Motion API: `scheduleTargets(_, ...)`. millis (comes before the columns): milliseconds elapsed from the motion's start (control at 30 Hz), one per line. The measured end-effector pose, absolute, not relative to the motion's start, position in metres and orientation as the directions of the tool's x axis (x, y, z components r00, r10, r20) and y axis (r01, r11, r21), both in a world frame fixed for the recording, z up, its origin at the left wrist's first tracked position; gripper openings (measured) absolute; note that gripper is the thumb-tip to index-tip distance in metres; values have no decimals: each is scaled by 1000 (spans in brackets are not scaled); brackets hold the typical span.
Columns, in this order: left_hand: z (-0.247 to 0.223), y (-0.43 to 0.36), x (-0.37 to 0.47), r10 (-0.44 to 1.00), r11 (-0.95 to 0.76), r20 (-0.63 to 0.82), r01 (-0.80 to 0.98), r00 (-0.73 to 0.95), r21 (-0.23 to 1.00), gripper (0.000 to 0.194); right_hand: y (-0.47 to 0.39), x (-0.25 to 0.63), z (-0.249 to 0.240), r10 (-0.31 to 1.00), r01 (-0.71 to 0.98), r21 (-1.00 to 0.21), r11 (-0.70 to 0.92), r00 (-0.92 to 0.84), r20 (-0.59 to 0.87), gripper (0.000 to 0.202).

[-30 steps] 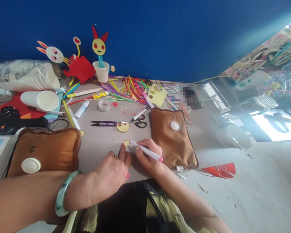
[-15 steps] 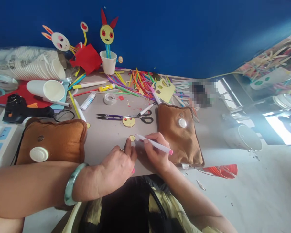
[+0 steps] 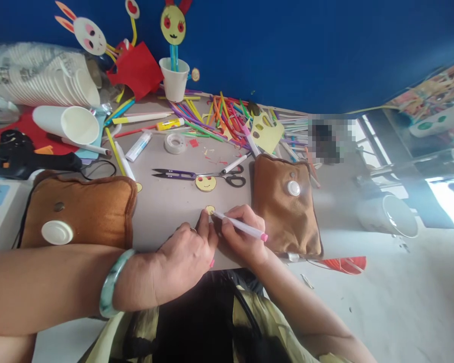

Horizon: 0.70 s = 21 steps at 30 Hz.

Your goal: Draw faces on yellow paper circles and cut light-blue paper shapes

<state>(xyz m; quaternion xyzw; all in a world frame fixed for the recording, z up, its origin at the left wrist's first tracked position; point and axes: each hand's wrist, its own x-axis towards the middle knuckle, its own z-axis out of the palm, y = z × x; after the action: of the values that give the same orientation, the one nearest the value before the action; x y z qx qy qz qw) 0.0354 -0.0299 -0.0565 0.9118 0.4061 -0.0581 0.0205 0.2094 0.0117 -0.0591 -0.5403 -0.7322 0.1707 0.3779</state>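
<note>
My right hand [image 3: 247,234] grips a white marker pen [image 3: 245,227] with a pink end, its tip touching a small yellow paper disc [image 3: 210,209]. The fingertips of my left hand [image 3: 187,249] press that disc flat on the table from its near-left edge. Something small and pink shows beneath the left hand; I cannot tell whether it is a nail or a cap. Just beyond lies a larger yellow disc [image 3: 205,184] with a drawn smiling face. Purple-handled snips [image 3: 174,174] and black-handled scissors [image 3: 235,179] rest around it.
Brown cushioned pouches [image 3: 79,212] flank the hands, one on each side. A glue gun [image 3: 30,156], paper cups [image 3: 66,123], a tape roll [image 3: 175,143] and a pile of coloured sticks [image 3: 223,116] fill the left and back. Paper rabbit figures [image 3: 173,25] stand by the blue wall.
The view has shifted slightly, so the things at the back sit higher. The marker tip has come from just beside the small disc onto it. My left hand keeps pressing the disc.
</note>
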Motion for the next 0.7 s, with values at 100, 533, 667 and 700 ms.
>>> scheduleTargets(100, -54, -29, 36, 737, -668, -138, 744, 662, 1, 81, 11, 210, -60, 907, 660, -644, 387, -147, 394, 8)
scheduleTargets(533, -54, -28, 35, 744, -662, -122, 750, 657, 0, 78, 11, 209, -56, 910, 675, -633, 379, -146, 389, 6)
scheduleTargets(667, -54, -28, 36, 744, -661, -134, 751, 655, 4, 79, 10, 209, -55, 909, 674, -633, 381, -149, 390, 7)
scheduleTargets(700, -53, -28, 37, 741, -662, -144, 750, 655, 3, 79, 10, 209, -55, 910, 677, -631, 380, -148, 388, 7)
